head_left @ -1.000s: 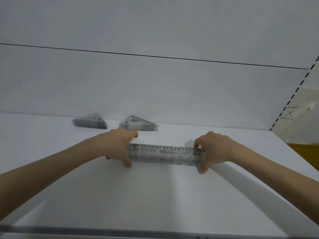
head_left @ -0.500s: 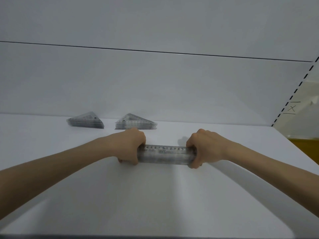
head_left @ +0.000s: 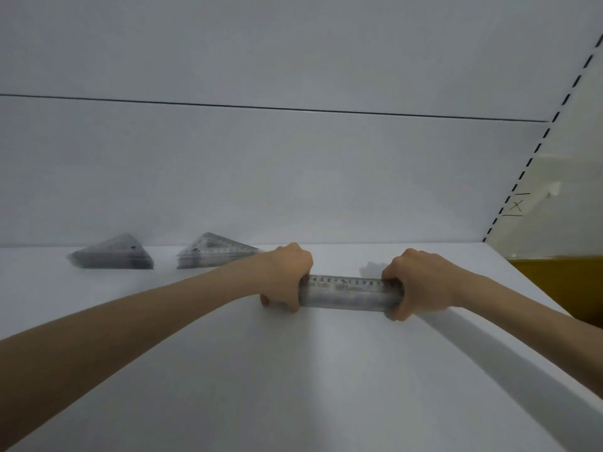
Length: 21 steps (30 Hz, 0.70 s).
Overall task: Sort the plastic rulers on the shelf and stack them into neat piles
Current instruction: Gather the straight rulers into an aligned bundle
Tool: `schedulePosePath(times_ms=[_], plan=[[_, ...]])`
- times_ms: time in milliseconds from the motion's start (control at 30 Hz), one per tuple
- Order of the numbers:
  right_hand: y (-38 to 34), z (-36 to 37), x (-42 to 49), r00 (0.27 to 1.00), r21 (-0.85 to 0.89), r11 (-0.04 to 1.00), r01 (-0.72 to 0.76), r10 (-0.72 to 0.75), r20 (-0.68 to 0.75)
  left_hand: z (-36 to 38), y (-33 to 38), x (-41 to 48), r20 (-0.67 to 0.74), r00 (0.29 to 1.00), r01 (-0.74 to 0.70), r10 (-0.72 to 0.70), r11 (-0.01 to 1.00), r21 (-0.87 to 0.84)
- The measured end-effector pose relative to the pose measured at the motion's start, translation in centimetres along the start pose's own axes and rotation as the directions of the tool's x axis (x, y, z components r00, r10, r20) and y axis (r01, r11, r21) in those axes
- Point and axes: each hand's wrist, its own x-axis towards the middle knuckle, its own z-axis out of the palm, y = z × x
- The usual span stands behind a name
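Rulers: clear stack (head_left: 349, 293), numbered scale on top, lying on the shelf (head_left: 293, 386) right of centre.
Grip: left hand (head_left: 287, 278) and right hand (head_left: 414, 283) each curl round one end.
Room: bare shelf in front; left triangle pile (head_left: 112, 256) and right triangle pile (head_left: 212, 252) behind; the shelf's right edge is near the right hand.

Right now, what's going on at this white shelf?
A person holds a stack of straight clear rulers down at the white shelf, with the left hand gripping one end and the right hand the other. Farther back, near the rear wall, lie the left triangle pile and the right triangle pile.
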Motion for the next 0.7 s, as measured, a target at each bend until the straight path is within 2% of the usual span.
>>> schedulePosePath(times_ms=[200,433,700], plan=[[5.4,0.3,1.7,0.998,0.057,0.997,-0.055,0.055,0.011,-1.8,2.3,5.4,0.004,0.999,-0.04,0.04,0.999,-0.023],[7.2,-0.4,6.8,0.999,0.117,0.993,0.033,-0.03,-0.028,-3.2,0.5,8.5,-0.01,0.999,0.037,-0.038,0.998,-0.05],[8.3,-0.4,10.2,0.989,0.083,0.986,0.143,-0.14,-0.041,-3.6,-0.6,9.7,-0.021,0.997,0.071,-0.072,0.997,-0.013]])
